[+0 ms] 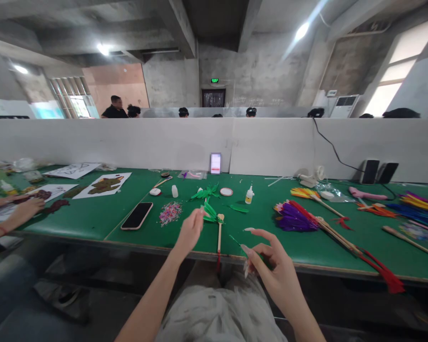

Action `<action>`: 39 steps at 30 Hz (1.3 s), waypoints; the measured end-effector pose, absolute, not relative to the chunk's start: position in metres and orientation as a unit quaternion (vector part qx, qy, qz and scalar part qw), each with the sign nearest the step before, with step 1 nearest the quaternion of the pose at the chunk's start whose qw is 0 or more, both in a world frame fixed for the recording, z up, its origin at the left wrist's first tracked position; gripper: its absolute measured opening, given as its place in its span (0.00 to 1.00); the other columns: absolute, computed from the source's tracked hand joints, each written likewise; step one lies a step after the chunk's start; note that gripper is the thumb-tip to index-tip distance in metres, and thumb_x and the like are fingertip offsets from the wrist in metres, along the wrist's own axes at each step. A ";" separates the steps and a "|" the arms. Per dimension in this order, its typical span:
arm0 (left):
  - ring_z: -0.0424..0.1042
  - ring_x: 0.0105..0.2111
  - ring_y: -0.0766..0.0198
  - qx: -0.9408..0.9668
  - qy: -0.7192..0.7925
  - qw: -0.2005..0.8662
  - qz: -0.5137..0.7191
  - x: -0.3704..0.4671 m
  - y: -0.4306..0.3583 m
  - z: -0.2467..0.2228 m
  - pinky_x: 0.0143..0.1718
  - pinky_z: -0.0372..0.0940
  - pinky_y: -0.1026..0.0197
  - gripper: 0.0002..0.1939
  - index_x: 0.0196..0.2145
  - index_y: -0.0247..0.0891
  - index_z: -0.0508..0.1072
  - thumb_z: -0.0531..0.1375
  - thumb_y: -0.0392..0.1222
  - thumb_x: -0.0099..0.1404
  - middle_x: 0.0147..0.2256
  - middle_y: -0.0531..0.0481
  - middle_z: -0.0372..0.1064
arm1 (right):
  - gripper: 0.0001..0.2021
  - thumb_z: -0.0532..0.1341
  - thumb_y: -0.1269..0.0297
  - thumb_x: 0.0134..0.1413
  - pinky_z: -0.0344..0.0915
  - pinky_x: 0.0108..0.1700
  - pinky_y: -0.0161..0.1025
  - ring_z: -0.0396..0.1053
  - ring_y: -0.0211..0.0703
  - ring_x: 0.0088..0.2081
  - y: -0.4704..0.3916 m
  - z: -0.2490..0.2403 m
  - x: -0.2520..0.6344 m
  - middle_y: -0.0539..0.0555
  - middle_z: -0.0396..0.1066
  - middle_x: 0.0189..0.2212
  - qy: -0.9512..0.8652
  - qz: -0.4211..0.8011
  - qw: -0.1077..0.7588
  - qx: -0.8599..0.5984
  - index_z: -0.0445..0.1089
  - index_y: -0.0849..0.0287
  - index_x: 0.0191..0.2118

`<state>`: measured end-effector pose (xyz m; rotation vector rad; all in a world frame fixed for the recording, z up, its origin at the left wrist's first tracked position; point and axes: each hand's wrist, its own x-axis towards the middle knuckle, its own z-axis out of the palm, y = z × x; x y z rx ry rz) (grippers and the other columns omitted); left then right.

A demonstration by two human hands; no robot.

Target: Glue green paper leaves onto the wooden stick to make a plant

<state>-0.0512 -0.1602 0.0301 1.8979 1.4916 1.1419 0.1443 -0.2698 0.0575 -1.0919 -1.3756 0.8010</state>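
Observation:
A wooden stick [219, 235] with a rounded tip and a red tassel lies near the table edge, with green feathers [211, 213] at its upper end. Beside those feathers, my left hand [191, 231] is closed in a pinch, its fingertips at a green feather. To the right, my right hand [269, 259] is raised over the edge with the index finger lifted. A thin green strand [235, 241], perhaps a feather's quill, runs to its thumb. More green feathers [205, 192] lie behind, and a single green feather [238, 208] rests to the right.
On the green table [92, 209] are a phone [137, 216], colourful sequins [170, 213], a small white bottle [174, 191], a glue bottle [249, 195] and a round white lid [226, 192]. Purple feather sticks [296, 217] lie right. Another person's hand [30, 210] works at left.

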 end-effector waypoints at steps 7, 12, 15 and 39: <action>0.56 0.17 0.73 0.695 0.378 0.427 0.438 -0.005 -0.225 0.062 0.20 0.53 0.70 0.16 0.28 0.35 0.66 0.53 0.51 0.63 0.18 0.58 0.56 | 0.21 0.57 0.55 0.54 0.62 0.25 0.32 0.63 0.37 0.19 -0.274 0.059 0.144 0.45 0.65 0.17 -0.587 0.333 0.568 -0.471 0.56 0.57 0.51; 0.55 0.18 0.73 0.711 0.394 0.396 0.427 -0.005 -0.225 0.067 0.21 0.52 0.69 0.15 0.24 0.35 0.64 0.55 0.49 0.61 0.17 0.58 0.54 | 0.19 0.56 0.54 0.55 0.62 0.26 0.32 0.63 0.36 0.19 -0.274 0.058 0.142 0.44 0.65 0.17 -0.602 0.289 0.572 -0.475 0.57 0.56 0.51; 0.55 0.17 0.73 0.709 0.400 0.406 0.417 -0.005 -0.226 0.069 0.21 0.52 0.69 0.17 0.24 0.36 0.62 0.51 0.50 0.64 0.16 0.58 0.54 | 0.19 0.55 0.54 0.56 0.62 0.25 0.31 0.63 0.36 0.19 -0.274 0.057 0.140 0.45 0.66 0.17 -0.603 0.272 0.577 -0.479 0.59 0.56 0.50; 0.58 0.19 0.71 0.745 0.384 0.368 0.403 -0.007 -0.229 0.072 0.27 0.55 0.67 0.16 0.25 0.36 0.64 0.48 0.47 0.67 0.18 0.56 0.57 | 0.27 0.62 0.51 0.48 0.55 0.16 0.28 0.56 0.32 0.13 -0.272 0.064 0.139 0.42 0.61 0.14 -0.481 0.463 0.600 -0.441 0.56 0.58 0.51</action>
